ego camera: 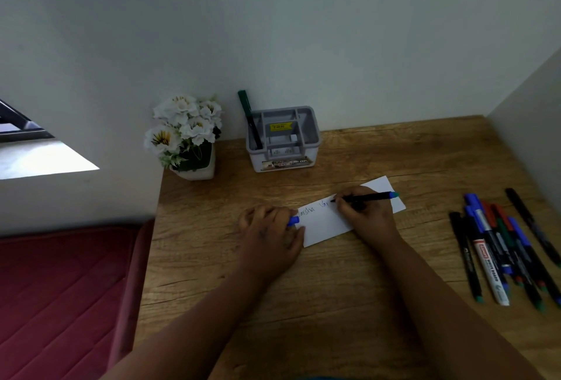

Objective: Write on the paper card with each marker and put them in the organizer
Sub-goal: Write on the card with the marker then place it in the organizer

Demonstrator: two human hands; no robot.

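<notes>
A white paper card [328, 222] lies on the wooden desk with handwriting on its left half. My right hand [362, 212] grips a black marker with a blue end [367, 197], its tip touching the card. My left hand [270, 229] rests on the card's left end and holds the blue cap [293, 221] in its fingers. The grey organizer [283, 138] stands at the back of the desk with one green-capped marker [249, 118] upright in its left compartment.
Several markers [504, 249] lie in a loose pile at the desk's right side. A white pot of white flowers [186, 133] stands left of the organizer. White walls close the back and right. A red cushioned seat [60, 294] lies left of the desk.
</notes>
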